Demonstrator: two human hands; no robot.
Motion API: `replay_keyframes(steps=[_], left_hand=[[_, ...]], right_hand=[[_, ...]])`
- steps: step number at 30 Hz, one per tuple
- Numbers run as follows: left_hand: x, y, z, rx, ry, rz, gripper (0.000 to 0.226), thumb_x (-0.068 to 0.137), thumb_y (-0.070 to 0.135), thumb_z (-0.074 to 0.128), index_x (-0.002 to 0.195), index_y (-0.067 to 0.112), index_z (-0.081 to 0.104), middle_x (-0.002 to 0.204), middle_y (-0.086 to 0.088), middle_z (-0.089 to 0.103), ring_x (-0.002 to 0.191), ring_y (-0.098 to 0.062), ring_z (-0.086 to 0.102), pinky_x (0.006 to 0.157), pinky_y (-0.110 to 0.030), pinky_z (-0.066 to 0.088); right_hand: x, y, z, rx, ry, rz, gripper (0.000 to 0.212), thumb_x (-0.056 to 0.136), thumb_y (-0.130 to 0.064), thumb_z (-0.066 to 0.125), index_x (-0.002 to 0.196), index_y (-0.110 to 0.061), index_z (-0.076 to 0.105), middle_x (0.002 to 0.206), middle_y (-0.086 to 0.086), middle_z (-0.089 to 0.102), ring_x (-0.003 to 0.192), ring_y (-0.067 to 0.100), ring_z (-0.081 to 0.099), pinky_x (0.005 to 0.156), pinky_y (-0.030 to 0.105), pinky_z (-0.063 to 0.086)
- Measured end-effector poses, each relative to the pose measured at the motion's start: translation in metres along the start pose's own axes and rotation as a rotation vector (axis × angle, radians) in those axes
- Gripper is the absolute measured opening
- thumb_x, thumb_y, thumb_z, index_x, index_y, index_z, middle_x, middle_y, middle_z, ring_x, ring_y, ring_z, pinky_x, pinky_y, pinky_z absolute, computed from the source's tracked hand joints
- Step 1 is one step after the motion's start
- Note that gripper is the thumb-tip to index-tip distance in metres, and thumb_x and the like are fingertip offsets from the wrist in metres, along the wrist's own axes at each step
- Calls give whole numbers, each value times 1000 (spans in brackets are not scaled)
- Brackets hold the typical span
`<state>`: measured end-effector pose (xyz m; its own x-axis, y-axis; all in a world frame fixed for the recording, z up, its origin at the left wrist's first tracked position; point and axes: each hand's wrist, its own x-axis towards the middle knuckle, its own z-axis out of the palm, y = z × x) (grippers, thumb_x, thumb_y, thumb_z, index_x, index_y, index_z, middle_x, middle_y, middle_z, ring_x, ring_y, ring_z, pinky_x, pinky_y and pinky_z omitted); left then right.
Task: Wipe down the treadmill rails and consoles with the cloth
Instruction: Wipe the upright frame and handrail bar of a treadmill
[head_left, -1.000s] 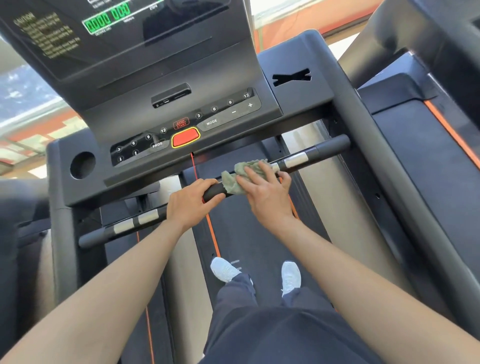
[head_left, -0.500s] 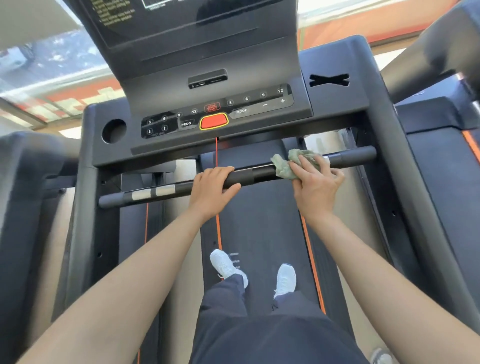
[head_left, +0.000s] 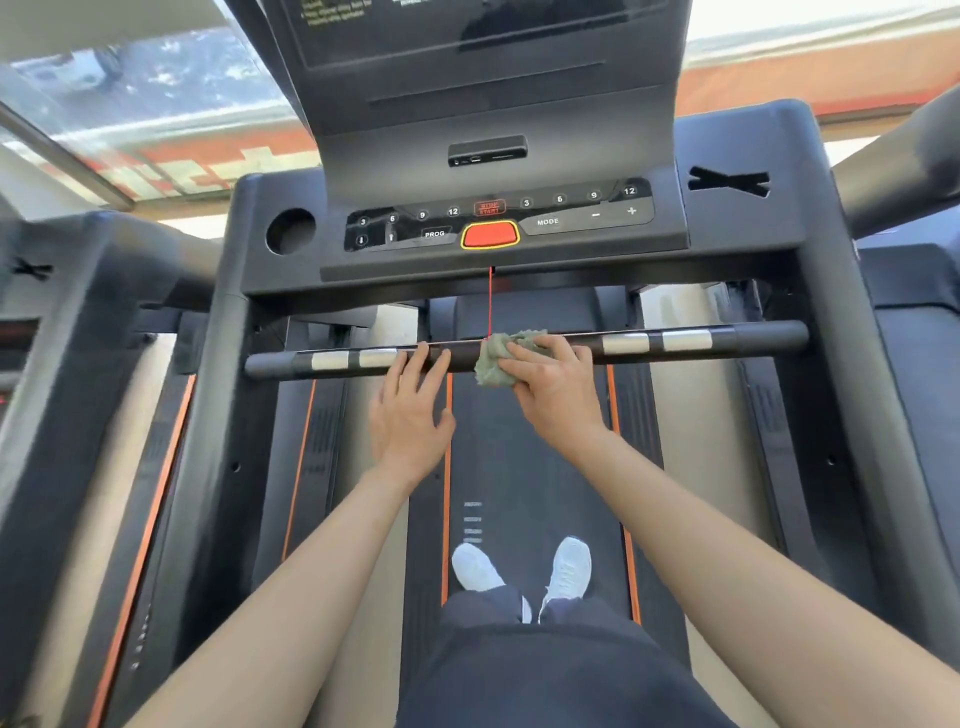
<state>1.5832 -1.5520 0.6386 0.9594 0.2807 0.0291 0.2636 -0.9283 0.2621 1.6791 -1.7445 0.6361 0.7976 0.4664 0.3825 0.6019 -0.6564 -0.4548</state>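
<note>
The right hand curls its fingers over the wadded green cloth, pressing it mid-handlebar to wipe. The left hand rests straight, slightly spread fingers alongside, likely for balance.

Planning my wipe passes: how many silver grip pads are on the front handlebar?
4 on the handlebar: outer-left pad, inner-left pad, inner-right pad, outer-right pad. Cloth and right hand may hide others.
</note>
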Motion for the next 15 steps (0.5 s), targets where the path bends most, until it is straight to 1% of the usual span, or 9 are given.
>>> replay_keyframes(steps=[2,3,5,6,8,10,12,14,15], left_hand=[[-1,4,1,-115,-48,-34,78,84,19,72,155,28,40,165,0,30,155,-26,17,115,-47,35],[0,7,0,-158,-73,-63,78,86,21,70,156,30,39,167,3,27,156,-23,11,115,-44,36],[1,9,-4,-189,-119,-102,77,89,24,67,158,33,34,168,8,20,157,-16,3,112,-42,39],[1,7,-7,-186,-137,-102,77,90,26,66,159,35,31,169,10,17,157,-14,0,111,-41,40],[1,2,-12,-182,-169,-74,79,91,28,64,160,38,26,169,14,11,156,-9,-3,109,-41,42],[0,-3,-15,-213,-210,-51,80,91,28,63,159,41,24,169,18,7,155,-6,-6,108,-40,41],[2,-8,-15,-279,-244,-37,79,91,28,64,159,42,25,169,20,4,155,-4,-9,111,-39,35],[1,-13,-14,-349,-250,-15,76,91,27,65,157,39,31,169,21,6,155,-3,-9,113,-37,28],[0,-16,-14,-391,-238,-7,72,91,26,65,156,37,36,168,20,9,155,-2,-6,113,-35,26]], right_hand=[[-11,-5,-10,131,-41,76,31,77,-7,77,103,-23,79,106,-10,75,89,27,60,73,38,49],[-19,-9,-13,211,-100,220,28,82,-11,74,106,-25,78,99,-13,74,84,24,58,71,34,49],[-33,-10,-11,399,-151,679,18,90,-21,66,100,-29,79,80,-13,69,77,18,57,68,29,46],[-36,-7,-7,567,-127,950,14,92,-23,64,92,-27,77,76,-8,67,75,18,57,67,28,47],[-33,-2,0,1046,-55,1374,13,97,-17,60,93,-20,73,87,3,69,80,22,63,72,34,54],[-20,-3,7,1451,6,1503,15,103,-15,53,110,-17,66,107,9,71,97,27,68,82,40,56],[-5,-15,12,1680,105,1522,16,106,-13,48,115,-14,61,117,12,69,109,30,66,86,40,55],[3,-35,17,1732,63,1506,18,106,-12,45,119,-11,58,123,15,67,111,30,67,82,39,57],[3,-45,19,1689,-41,1470,20,107,-13,43,120,-11,57,126,15,67,109,28,67,82,38,56]])
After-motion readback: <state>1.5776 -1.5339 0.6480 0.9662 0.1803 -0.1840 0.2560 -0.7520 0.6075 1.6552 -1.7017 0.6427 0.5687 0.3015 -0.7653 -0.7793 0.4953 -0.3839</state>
